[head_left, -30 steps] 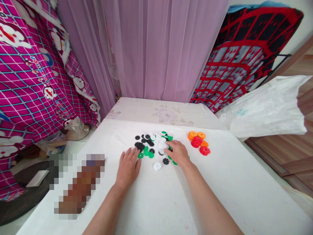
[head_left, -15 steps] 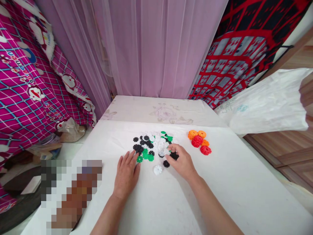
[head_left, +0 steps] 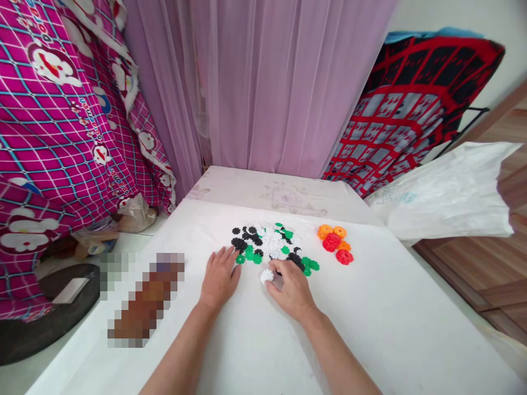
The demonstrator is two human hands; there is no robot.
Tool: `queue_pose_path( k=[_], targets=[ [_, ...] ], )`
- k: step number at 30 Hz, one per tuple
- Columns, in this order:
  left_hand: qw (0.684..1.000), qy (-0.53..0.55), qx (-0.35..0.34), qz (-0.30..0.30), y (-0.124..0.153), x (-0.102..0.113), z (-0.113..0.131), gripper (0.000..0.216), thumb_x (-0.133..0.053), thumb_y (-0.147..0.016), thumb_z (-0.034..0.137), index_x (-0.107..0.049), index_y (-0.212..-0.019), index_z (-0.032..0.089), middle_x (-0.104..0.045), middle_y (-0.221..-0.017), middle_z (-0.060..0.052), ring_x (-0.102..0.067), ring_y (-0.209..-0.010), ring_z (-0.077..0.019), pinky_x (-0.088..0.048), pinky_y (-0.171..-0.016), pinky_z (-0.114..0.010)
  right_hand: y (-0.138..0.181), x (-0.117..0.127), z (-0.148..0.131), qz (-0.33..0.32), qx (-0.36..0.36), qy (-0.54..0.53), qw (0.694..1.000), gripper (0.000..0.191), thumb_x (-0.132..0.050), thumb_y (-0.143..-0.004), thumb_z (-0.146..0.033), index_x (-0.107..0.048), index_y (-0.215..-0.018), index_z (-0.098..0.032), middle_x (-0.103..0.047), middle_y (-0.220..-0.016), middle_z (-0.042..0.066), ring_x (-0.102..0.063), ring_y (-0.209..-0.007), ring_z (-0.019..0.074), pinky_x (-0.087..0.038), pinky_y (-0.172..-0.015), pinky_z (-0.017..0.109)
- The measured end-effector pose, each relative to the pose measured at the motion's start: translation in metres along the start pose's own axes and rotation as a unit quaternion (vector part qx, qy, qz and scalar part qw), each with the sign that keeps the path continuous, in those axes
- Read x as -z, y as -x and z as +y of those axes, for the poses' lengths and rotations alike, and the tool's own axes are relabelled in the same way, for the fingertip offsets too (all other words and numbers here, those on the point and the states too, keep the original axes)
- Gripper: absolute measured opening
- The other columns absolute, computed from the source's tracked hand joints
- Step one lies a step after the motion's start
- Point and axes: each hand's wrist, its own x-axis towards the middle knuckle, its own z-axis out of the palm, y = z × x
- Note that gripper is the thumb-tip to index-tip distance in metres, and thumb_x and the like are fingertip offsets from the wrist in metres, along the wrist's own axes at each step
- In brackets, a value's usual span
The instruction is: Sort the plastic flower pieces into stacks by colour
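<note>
My left hand (head_left: 221,280) lies flat on the table with its fingers stretched out, the tips beside black discs (head_left: 239,244) and green discs (head_left: 252,255). My right hand (head_left: 290,288) is closed at thumb and forefinger on a white notched disc (head_left: 267,275), nearer me than the main heap. Whether more white discs sit stacked under it, I cannot tell. Just beyond the fingers spreads a heap of white discs (head_left: 274,241), mixed with black and green ones. To the right of my right hand are more green discs (head_left: 312,264), next to a black cluster (head_left: 295,259).
Orange discs (head_left: 325,231) and red discs (head_left: 345,257) form a separate group at the right. A white table (head_left: 382,312) bears everything. A white plastic bag (head_left: 444,189) hangs at its right edge; purple curtains (head_left: 267,82) stand behind. A blurred patch (head_left: 146,299) covers something at the left.
My right hand has moved left and toward me, from the black discs to the white disc. Green discs now show where it was. My left hand stays flat; the view has shifted slightly.
</note>
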Motion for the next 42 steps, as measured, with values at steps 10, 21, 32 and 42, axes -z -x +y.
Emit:
queue_pose_path(
  k=[10, 21, 32, 42],
  targets=[
    [1.0, 0.001, -0.013, 0.004, -0.001, -0.002, -0.003, 0.042, -0.043, -0.092, 0.028, -0.058, -0.13, 0.021, -0.056, -0.141, -0.009, -0.046, -0.134, -0.0309, -0.033, -0.112, -0.056, 0.019, 0.007, 0.007, 0.01, -0.012, 0.076, 0.997, 0.022, -0.048, -0.076, -0.005, -0.058, -0.085, -0.022, -0.064, -0.083, 0.001, -0.057, -0.082, 0.0182, -0.043, -0.073, 0.029],
    [1.0, 0.004, -0.01, -0.005, -0.001, 0.0, -0.001, 0.042, -0.042, -0.092, 0.028, -0.057, -0.131, 0.021, -0.055, -0.142, -0.009, -0.045, -0.135, -0.0304, -0.032, -0.113, -0.055, 0.013, 0.006, -0.001, -0.025, 0.021, 0.186, 0.982, 0.02, -0.049, -0.076, -0.004, -0.059, -0.074, -0.022, -0.061, -0.075, 0.003, -0.054, -0.074, 0.0197, -0.041, -0.069, 0.031],
    [1.0, 0.011, -0.012, -0.003, -0.001, 0.001, 0.0, 0.043, -0.043, -0.092, 0.027, -0.057, -0.132, 0.02, -0.054, -0.142, -0.01, -0.045, -0.135, -0.0308, -0.032, -0.112, -0.056, 0.011, -0.006, 0.0, -0.047, 0.011, -0.049, 0.998, 0.059, -0.062, -0.073, -0.017, -0.053, -0.13, -0.026, -0.06, -0.129, 0.006, -0.055, -0.118, 0.0228, -0.047, -0.101, 0.039],
    [1.0, 0.011, -0.011, -0.005, -0.001, 0.002, 0.001, 0.042, -0.043, -0.092, 0.028, -0.057, -0.131, 0.021, -0.054, -0.143, -0.01, -0.045, -0.135, -0.0307, -0.032, -0.113, -0.056, 0.006, -0.003, 0.0, -0.059, 0.029, -0.037, 0.997, 0.039, -0.061, -0.08, -0.015, -0.064, -0.117, -0.025, -0.069, -0.111, 0.004, -0.061, -0.103, 0.0198, -0.051, -0.091, 0.035]
  ],
)
